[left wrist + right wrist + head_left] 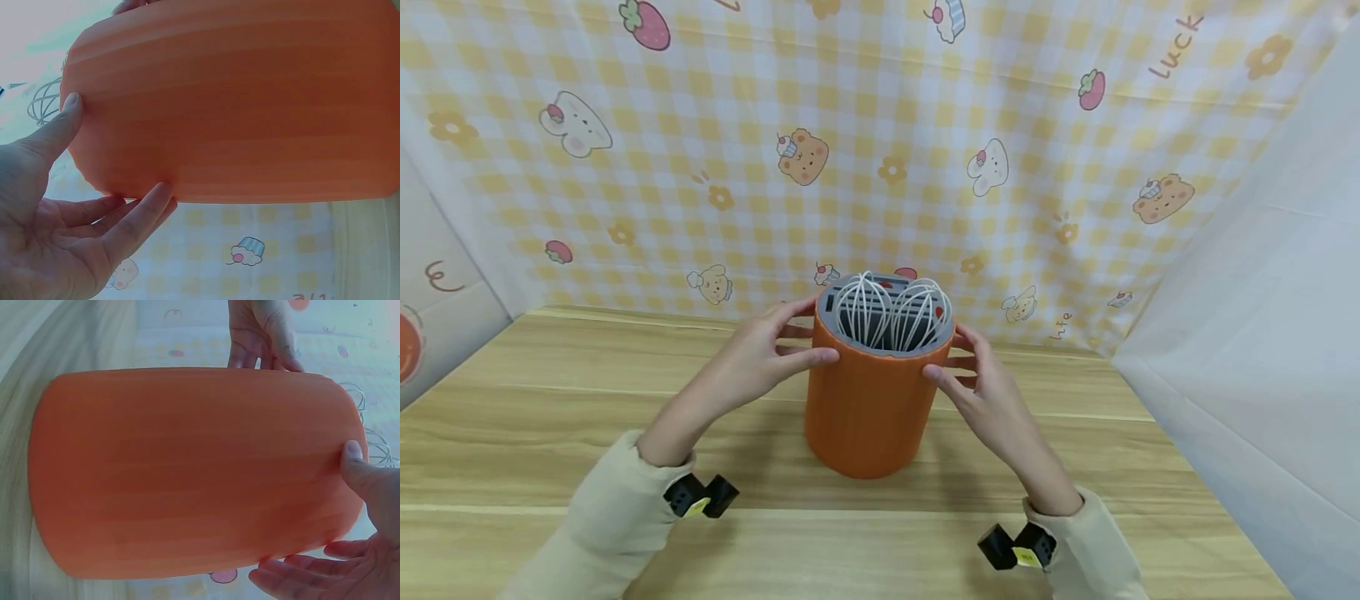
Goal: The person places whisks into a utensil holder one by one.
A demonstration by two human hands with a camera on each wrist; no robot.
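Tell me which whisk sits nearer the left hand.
The left whisk in the orange holder; the other whisk sits on the right hand's side.

I see a wooden table [550, 433]; one item stands upright on it — an orange container [868, 408].

The holder [865, 408] at frame centre looked like matt orange plastic, its wall faintly ribbed in bands. Its insert [831, 308] was smooth grey plastic. The whisks [891, 312] in it were thin, pale wire with a slight sheen. The desk [535, 408] showed light wood grain with a smooth, low-gloss finish. The backdrop [880, 125] across the top was soft printed cloth, creased in places; the sheet [1262, 333] at right was plain white and matt. The sleeves [610, 525] were beige cloth.
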